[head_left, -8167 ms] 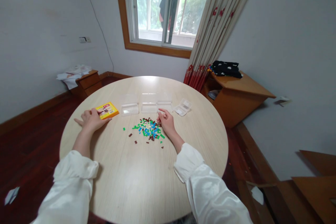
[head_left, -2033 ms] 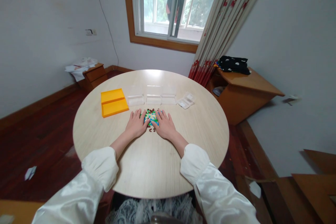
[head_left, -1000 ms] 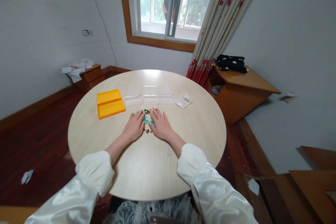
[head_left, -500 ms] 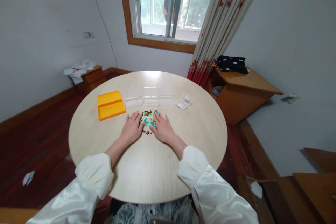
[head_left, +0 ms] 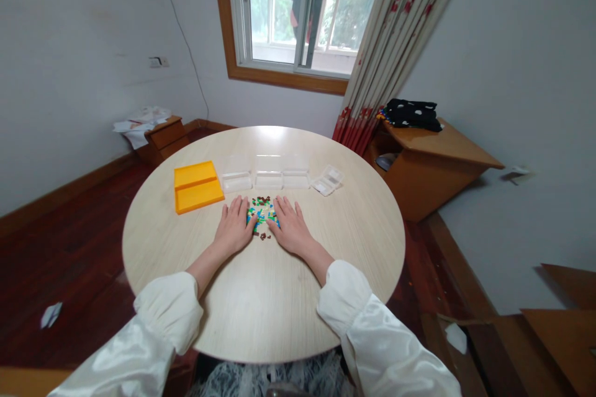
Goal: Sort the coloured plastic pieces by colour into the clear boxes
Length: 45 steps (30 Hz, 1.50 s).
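Between my two hands lies a loose pile of tiny building bricks (head_left: 263,214) in blue, green, cream and brown, spread on the round table. My left hand (head_left: 235,225) rests flat at the pile's left edge, fingers stretched out, its thumb beside the pieces. At the right edge my right hand (head_left: 292,225) lies flat too, fingers slightly spread and thumb touching or close to the bricks. Neither hand holds anything. Beyond the pile stand clear plastic boxes (head_left: 269,181) with their lids raised. A yellow two-part tray (head_left: 199,198) sits open to the left of them.
A small clear compartment case (head_left: 328,180) lies open at the right of the boxes. The round pale wooden table (head_left: 265,304) stands before a window. A wooden cabinet (head_left: 447,142) with dark cloth is at the right; a small stand with papers (head_left: 144,118) is at the left.
My right hand has drawn slightly to the right, showing a little more of the pile. My left hand stays almost where it was.
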Tool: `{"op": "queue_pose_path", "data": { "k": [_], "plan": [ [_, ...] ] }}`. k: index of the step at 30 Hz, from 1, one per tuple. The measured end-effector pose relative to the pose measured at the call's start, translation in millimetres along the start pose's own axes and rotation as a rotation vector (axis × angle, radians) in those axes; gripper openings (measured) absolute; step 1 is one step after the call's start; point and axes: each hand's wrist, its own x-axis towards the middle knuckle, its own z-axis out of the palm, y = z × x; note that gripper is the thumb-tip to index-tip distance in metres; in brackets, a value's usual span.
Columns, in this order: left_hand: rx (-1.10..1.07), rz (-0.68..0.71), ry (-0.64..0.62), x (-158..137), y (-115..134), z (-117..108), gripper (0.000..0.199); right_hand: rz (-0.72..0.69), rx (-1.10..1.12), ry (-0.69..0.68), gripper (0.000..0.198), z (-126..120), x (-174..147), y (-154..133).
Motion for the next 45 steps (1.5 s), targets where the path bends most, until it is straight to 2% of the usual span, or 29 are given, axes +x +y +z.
{"op": "queue_pose_path", "data": {
  "k": [6,11,16,21,24,27,29,32,35,39,42,45],
  "plan": [
    [-0.005,0.137,-0.088,-1,1,-1,0.063,0.053,-0.032,-0.135,0.066,3,1,1],
    [-0.055,0.096,-0.012,-1,2,-4,0.065,0.111,-0.027,-0.082,0.064,2,2,8],
    [-0.032,0.189,-0.1,-4,4,-6,0.068,0.182,-0.046,-0.133,0.062,2,4,13],
    [-0.079,0.198,-0.029,-8,5,-11,0.068,0.232,-0.064,-0.089,0.063,0,5,18],
    [-0.053,0.26,-0.091,-13,8,-12,0.067,0.265,-0.066,-0.131,0.063,-2,5,20],
    [-0.019,0.295,-0.131,-18,11,-12,0.067,0.282,-0.072,-0.075,0.062,-3,6,24],
    [-0.029,0.294,-0.099,-19,11,-13,0.068,0.308,-0.078,-0.038,0.062,-3,7,27],
    [-0.055,0.264,-0.037,-19,12,-15,0.065,0.342,-0.07,-0.074,0.064,-3,7,31],
    [-0.038,0.206,-0.05,-17,14,-14,0.063,0.333,-0.073,-0.055,0.063,-2,7,29],
    [-0.01,0.211,-0.099,-17,15,-11,0.061,0.295,-0.092,-0.027,0.061,0,7,26],
    [-0.022,0.176,-0.066,-16,13,-11,0.06,0.307,-0.076,-0.066,0.06,0,6,28],
    [-0.016,0.089,-0.016,-13,9,-11,0.06,0.306,-0.056,0.003,0.06,-3,5,29]
  ]
}}
